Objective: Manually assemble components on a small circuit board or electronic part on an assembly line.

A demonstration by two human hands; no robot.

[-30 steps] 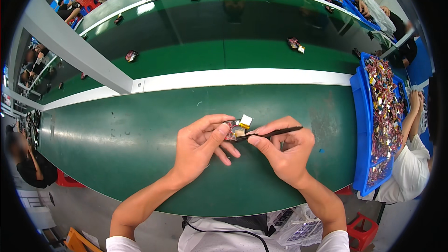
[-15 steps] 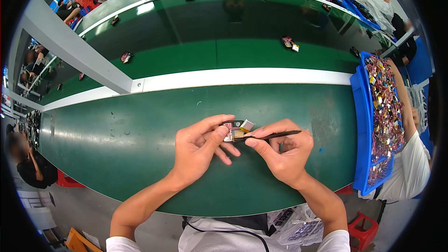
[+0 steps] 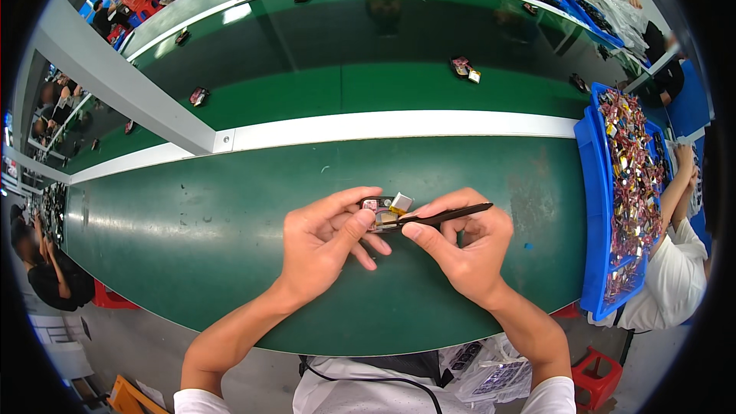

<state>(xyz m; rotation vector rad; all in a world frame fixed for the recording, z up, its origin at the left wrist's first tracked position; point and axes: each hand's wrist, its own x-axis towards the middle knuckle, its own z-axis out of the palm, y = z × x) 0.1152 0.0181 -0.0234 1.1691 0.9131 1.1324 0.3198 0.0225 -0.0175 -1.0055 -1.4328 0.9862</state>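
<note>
On the far left, a grey metal beam slants over the green desk. A white stripe runs across the desk behind the hands.

The left hand is near the middle, just above the desk. Its fingers and thumb are closed on a small dark part and hold it up. A tiny yellow and white piece sticks out at the top of the part.

Just beside it, the right hand is closed on black tweezers. The tweezer tips touch the small part. The two hands are close together, almost touching.

Farther back on the desk lie a few more little parts. On the right stands a long blue tray full of small colourful pieces. Another person in a white shirt reaches an arm into it.
</note>
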